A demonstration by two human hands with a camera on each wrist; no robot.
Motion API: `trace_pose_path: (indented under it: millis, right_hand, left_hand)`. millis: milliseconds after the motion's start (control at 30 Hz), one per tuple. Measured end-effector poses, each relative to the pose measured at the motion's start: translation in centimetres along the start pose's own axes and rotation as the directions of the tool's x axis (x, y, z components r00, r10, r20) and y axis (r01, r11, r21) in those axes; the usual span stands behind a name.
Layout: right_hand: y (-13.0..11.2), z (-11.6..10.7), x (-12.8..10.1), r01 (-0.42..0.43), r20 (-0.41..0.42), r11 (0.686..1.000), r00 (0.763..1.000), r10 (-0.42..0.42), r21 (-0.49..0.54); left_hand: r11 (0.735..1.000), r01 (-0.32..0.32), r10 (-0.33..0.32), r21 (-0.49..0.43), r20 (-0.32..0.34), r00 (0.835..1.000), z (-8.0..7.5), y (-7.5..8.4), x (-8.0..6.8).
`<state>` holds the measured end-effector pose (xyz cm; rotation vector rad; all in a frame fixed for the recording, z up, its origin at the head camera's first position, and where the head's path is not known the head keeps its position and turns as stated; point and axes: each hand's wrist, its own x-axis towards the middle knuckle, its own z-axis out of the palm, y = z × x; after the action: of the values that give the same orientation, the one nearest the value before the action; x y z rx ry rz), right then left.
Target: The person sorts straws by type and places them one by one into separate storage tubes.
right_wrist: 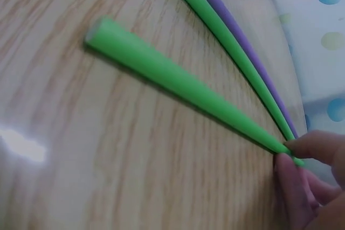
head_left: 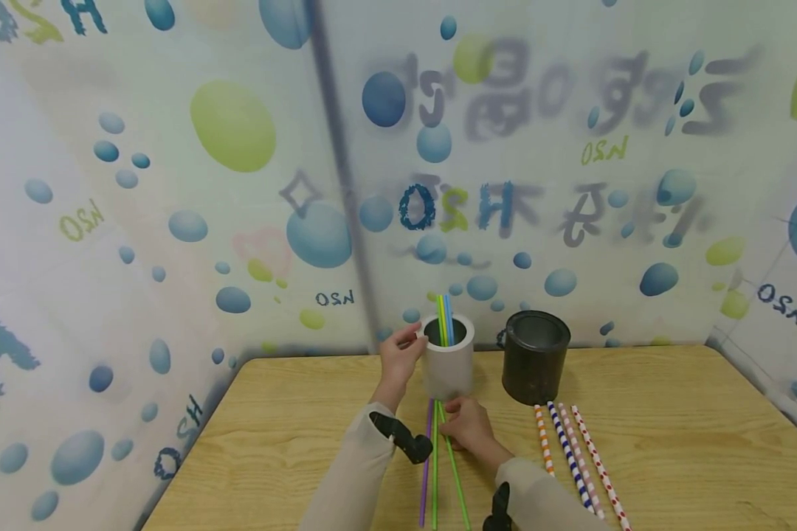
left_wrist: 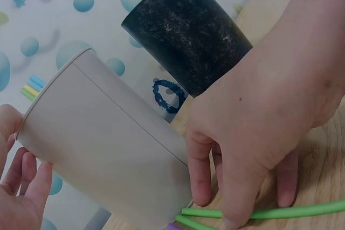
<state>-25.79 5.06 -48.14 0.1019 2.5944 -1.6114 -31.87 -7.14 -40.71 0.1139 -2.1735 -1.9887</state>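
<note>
A white cylindrical holder [head_left: 448, 372] stands near the table's back edge, with green, yellow and blue straws [head_left: 446, 321] upright in it. At its left side, my left hand [head_left: 398, 363] holds the rim between thumb and fingers. My right hand [head_left: 470, 425] is low in front of the holder and pinches the far end of a green straw [right_wrist: 178, 84] lying on the table. Beside that straw lie a second green straw [head_left: 435, 472] and a purple straw [head_left: 426, 472]. In the left wrist view, the right hand hides part of the pinched straw.
To the right of the white holder stands a black cylindrical holder [head_left: 536, 361]. In front of it lie several striped and dotted paper straws [head_left: 571, 450]. Behind the wooden table [head_left: 677, 413] hangs a patterned backdrop [head_left: 544, 184].
</note>
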Motion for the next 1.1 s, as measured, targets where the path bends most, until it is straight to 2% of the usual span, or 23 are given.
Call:
trace_pose_path:
  millis: [167,567,700,867,1100]
  right_hand:
    - [-0.1,0.0,0.0,0.008,0.006,1.0,1.0,-0.008,-0.023]
    - [-0.6,-0.2,0.0,-0.002,0.013,0.998,1.0,0.003,-0.069]
    - [-0.2,-0.3,0.0,0.017,0.023,0.999,1.0,-0.016,-0.046]
    - [0.3,-0.7,0.0,0.042,0.074,0.999,0.996,-0.043,0.015]
    - [0.6,-1.3,0.6,0.013,0.145,0.999,0.989,-0.019,0.046]
  left_hand:
    - [1.0,-0.006,0.006,0.004,0.0,1.0,0.0,0.0,0.0]
    - [1.0,0.028,-0.028,0.004,0.008,1.0,0.0,0.1,0.2]
    - [0.999,0.033,-0.033,0.005,0.015,0.999,0.0,0.1,0.2]
    - [0.999,0.038,-0.038,0.008,0.019,0.999,-0.1,0.0,0.2]
    - [1.0,0.029,-0.029,0.005,0.02,0.999,-0.1,0.0,0.2]
